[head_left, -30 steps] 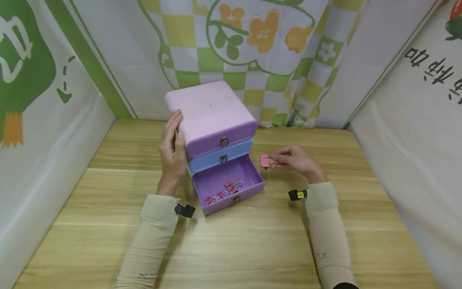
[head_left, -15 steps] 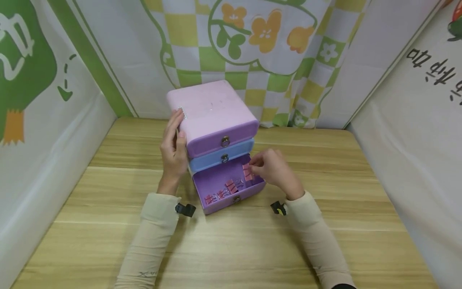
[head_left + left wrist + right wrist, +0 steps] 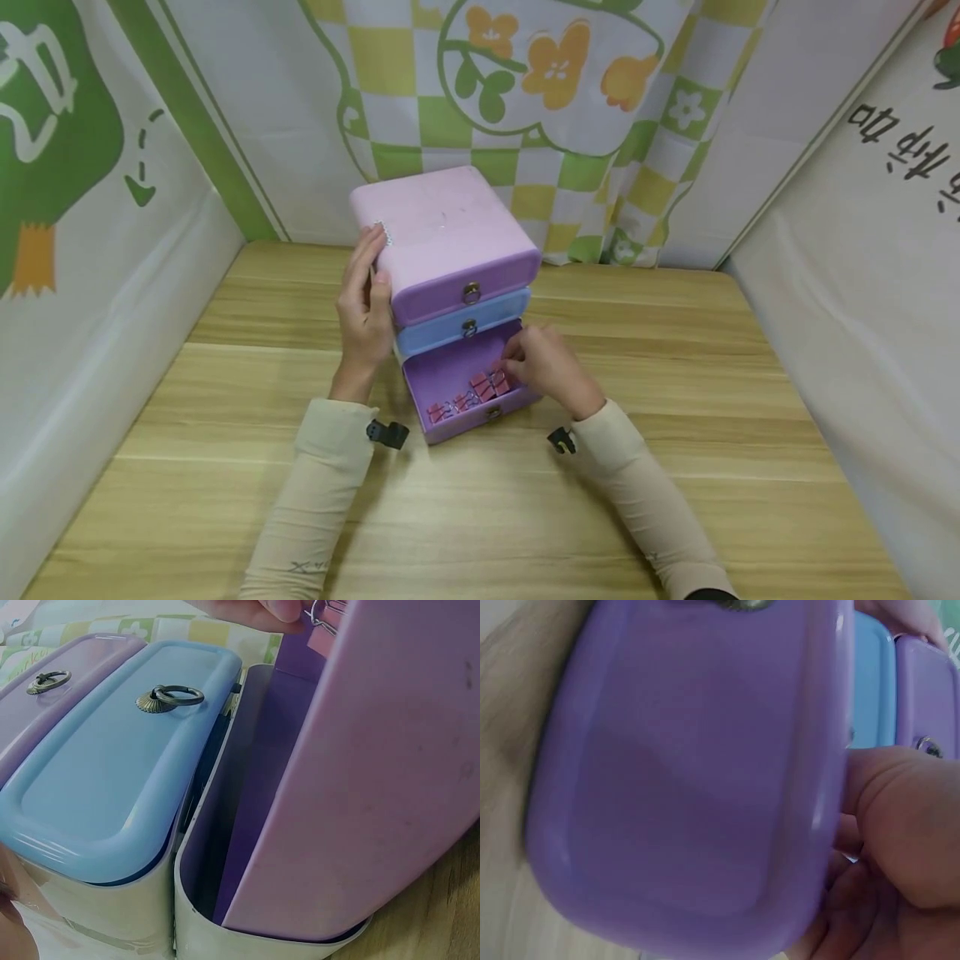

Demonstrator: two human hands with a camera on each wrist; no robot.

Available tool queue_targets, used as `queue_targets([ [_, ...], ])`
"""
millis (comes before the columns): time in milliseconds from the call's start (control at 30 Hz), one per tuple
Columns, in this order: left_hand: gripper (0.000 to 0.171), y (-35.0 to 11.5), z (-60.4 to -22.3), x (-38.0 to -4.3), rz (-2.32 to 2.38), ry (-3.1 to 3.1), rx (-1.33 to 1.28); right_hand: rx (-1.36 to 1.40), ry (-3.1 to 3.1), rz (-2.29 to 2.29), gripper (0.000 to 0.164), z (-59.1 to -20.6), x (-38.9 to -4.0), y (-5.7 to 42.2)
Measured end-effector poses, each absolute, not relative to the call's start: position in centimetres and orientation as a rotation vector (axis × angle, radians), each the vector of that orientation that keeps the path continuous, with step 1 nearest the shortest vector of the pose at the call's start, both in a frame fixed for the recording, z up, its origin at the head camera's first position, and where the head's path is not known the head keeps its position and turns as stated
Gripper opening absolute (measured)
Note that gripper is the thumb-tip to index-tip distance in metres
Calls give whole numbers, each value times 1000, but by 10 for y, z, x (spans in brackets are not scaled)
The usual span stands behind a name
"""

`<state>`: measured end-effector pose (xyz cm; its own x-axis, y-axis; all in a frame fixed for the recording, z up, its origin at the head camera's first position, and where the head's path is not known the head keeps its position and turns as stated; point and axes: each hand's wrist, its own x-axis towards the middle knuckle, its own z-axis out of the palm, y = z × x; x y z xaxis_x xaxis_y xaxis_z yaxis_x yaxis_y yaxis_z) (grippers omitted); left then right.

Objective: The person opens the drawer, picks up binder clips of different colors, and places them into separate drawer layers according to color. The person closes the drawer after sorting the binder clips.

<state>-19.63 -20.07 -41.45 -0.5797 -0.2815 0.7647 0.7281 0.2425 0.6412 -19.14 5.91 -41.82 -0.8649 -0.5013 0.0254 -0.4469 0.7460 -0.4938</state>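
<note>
A small three-drawer cabinet with a pink top stands on the table, its bottom purple drawer pulled out. My left hand rests against the cabinet's left side, fingers extended up to the top edge and thumb near the front corner. Over the drawer's right part, my right hand pinches a pink binder clip low inside it. Several more pink binder clips lie in a row along the drawer's front. In the right wrist view the purple drawer front hides most of the clips.
Above the open drawer are a blue middle drawer and a purple top drawer, both closed, with ring pulls. A checked curtain hangs behind the wooden table. White printed panels stand at both sides.
My right hand has carried the pink binder clip from right of the cabinet leftward and down into the open drawer, beside the other clips. My left hand has stayed on the cabinet.
</note>
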Motion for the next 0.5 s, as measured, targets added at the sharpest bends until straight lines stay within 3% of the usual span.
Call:
queue_targets([
  [500, 50, -200, -414, -197, -1476, -1649, -432, -584, 2809, -923, 17, -408, -201, 82],
])
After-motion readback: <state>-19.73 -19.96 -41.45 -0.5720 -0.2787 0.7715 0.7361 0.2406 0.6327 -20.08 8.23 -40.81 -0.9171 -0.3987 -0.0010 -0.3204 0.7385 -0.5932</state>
